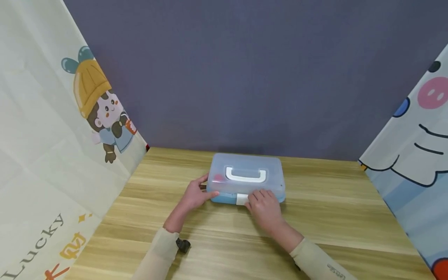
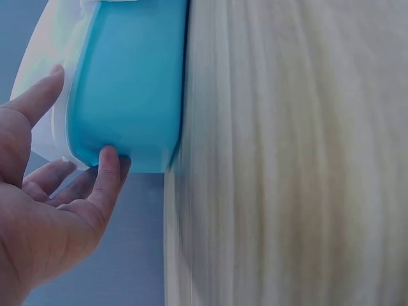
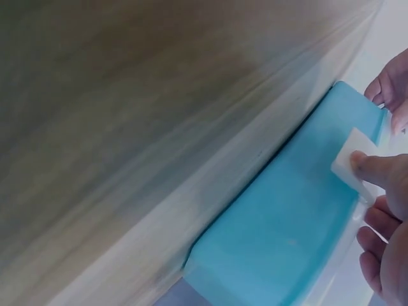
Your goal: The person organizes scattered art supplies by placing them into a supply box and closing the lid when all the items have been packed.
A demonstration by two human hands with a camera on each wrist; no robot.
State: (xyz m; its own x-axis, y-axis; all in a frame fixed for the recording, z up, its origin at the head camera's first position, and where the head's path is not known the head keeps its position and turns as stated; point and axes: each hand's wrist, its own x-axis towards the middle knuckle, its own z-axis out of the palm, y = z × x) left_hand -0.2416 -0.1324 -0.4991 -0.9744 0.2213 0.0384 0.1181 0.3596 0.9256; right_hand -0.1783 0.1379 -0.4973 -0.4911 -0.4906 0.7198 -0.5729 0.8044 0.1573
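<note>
A plastic storage box (image 1: 224, 199) with a blue base and a clear lid (image 1: 245, 161) sits on the table, its lid down. On top lies a white carry handle (image 1: 246, 178); a blurry red thing (image 1: 218, 177) shows through the lid. My left hand (image 1: 196, 193) holds the box's left end, thumb on the lid and fingertips against the blue side (image 2: 127, 83). At the front, my right hand (image 1: 264, 208) grips the white latch (image 3: 352, 162), the thumb on its face and the other fingers by the lid. The latch stands tilted out from the blue wall.
The wood-grain table (image 1: 168, 167) runs back to a dark grey-blue curtain (image 1: 259, 77). A printed cloth (image 1: 38, 116) with a cartoon figure hangs at the left, another cloth (image 1: 413, 163) at the right. A small black object (image 1: 183, 245) is at the left sleeve.
</note>
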